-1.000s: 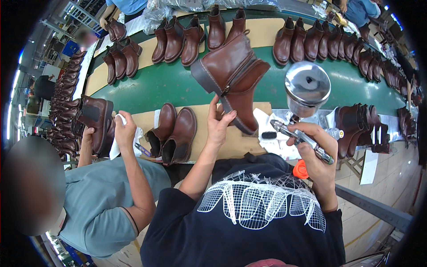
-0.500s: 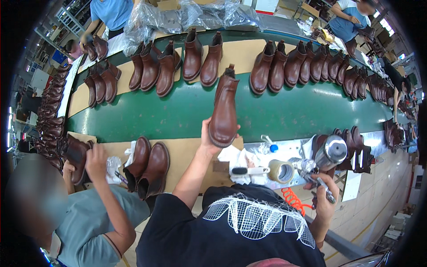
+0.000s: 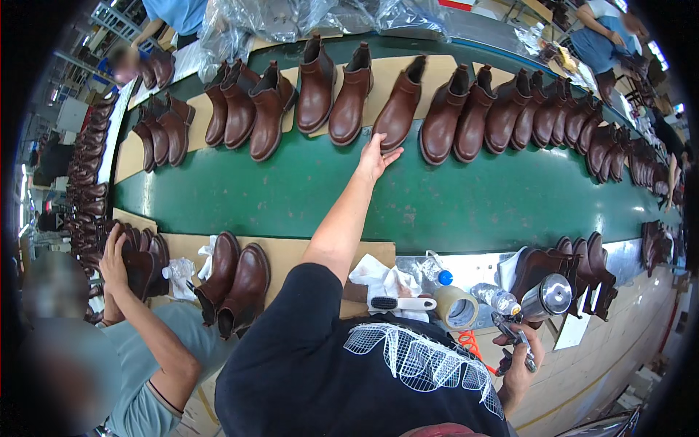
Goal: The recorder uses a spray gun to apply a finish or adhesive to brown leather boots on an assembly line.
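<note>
Stretched out over the green table, my left hand (image 3: 374, 156) grips the toe of a brown leather ankle boot (image 3: 400, 105). That boot stands on cardboard at the far side, between other boots of the same kind. My right hand (image 3: 520, 362), low at the right, is closed round a spray gun (image 3: 518, 336) with a silver metal cup (image 3: 547, 295). An orange coiled hose (image 3: 468, 341) shows beside it. Close to my body lie a roll of tape (image 3: 459, 308) and a brush with a white handle (image 3: 402, 303).
Rows of brown boots (image 3: 502, 109) line the far edge of the green table (image 3: 291, 197). Two boots (image 3: 244, 284) stand near left, by a co-worker's arm (image 3: 156, 328). Plastic bottles (image 3: 496, 297), white cloths (image 3: 386, 275) and more boots (image 3: 579, 262) occupy the near right.
My left hand has carried the boot forward and to the right, from above the near table to the far cardboard. My right hand with the spray gun has dropped slightly.
</note>
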Motion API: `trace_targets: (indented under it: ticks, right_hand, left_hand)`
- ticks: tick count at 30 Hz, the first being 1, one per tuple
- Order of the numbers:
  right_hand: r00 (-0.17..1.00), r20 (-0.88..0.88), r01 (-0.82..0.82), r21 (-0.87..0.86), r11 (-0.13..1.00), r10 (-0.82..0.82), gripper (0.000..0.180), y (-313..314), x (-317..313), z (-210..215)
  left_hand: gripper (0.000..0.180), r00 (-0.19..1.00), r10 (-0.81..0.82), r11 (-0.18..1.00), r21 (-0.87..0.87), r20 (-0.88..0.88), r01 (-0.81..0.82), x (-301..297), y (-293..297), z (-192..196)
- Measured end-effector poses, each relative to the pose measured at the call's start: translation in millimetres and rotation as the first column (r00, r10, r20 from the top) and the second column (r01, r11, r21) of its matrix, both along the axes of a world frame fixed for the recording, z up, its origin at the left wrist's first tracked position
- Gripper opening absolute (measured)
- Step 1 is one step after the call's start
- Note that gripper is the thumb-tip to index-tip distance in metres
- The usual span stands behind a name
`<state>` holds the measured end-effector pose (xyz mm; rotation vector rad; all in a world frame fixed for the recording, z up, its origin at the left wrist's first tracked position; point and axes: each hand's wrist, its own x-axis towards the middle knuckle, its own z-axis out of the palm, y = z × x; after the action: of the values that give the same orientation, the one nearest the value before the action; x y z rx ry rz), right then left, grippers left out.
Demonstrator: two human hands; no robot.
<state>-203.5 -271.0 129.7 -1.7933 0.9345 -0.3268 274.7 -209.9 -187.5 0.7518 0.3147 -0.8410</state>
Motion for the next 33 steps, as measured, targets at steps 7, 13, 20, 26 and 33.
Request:
trace_targets:
  ticks: [7,13,20,26,33]
  right_hand:
    - [0.999,-0.039,0.007,0.023,1.0,-0.006,0.051,-4,3,2]
    - [0.999,-0.032,0.022,0.065,0.998,-0.02,0.042,2,11,9]
    - [1.0,0.001,0.026,0.065,0.998,-0.026,0.029,12,13,7]
    - [0.989,0.131,-0.069,-0.008,0.998,0.069,0.03,19,11,4]
    - [0.948,0.242,-0.188,-0.094,0.978,0.205,0.027,36,9,27]
  left_hand:
    - [0.096,0.942,-0.323,0.814,0.536,0.096,0.224,1,56,22]
    - [0.079,0.892,0.342,0.784,0.435,0.294,-0.444,43,87,2]
    - [0.06,0.982,0.183,0.935,0.302,0.039,-0.186,79,37,46]
    - [0.048,0.985,0.165,0.986,-0.022,-0.042,-0.166,60,47,89]
    - [0.072,0.902,0.226,0.935,-0.342,0.367,-0.095,-76,146,232]
